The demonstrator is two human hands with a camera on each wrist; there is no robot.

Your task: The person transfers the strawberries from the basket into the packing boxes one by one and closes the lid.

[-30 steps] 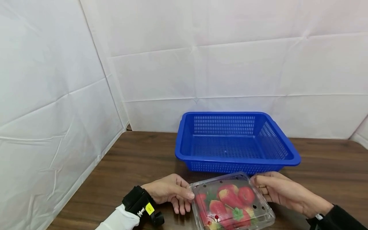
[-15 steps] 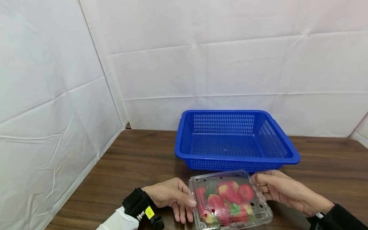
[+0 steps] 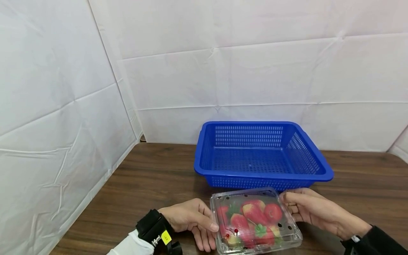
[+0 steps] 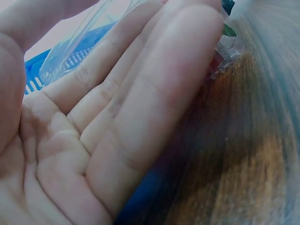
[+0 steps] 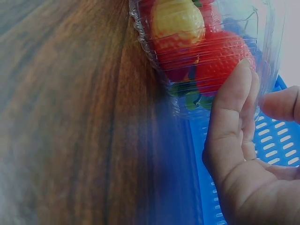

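Observation:
A clear plastic clamshell box (image 3: 256, 221) of strawberries lies low in the head view, over the table in front of the blue basket. Red strawberries (image 3: 253, 213) with pale patches and green leaves show through its vented lid. At the box's left side is my left hand (image 3: 194, 221); its thumb tip touches the edge and its fingers stretch loosely, as the left wrist view (image 4: 126, 108) shows. My right hand (image 3: 313, 210) grips the box's far right corner. In the right wrist view, its fingers (image 5: 229, 110) press the side wall and the thumb lies near the rim.
Right behind the box stands a blue slotted plastic basket (image 3: 264, 175), with nothing visible inside. The dark wooden table (image 3: 127, 191) meets white cloth walls (image 3: 172, 78) at the back and left. A black wrist mount (image 3: 154, 228) sits on the left wrist.
The left hand has shifted slightly right and nearer the body along the box's edge. The box has moved only a little; the right hand keeps its grip.

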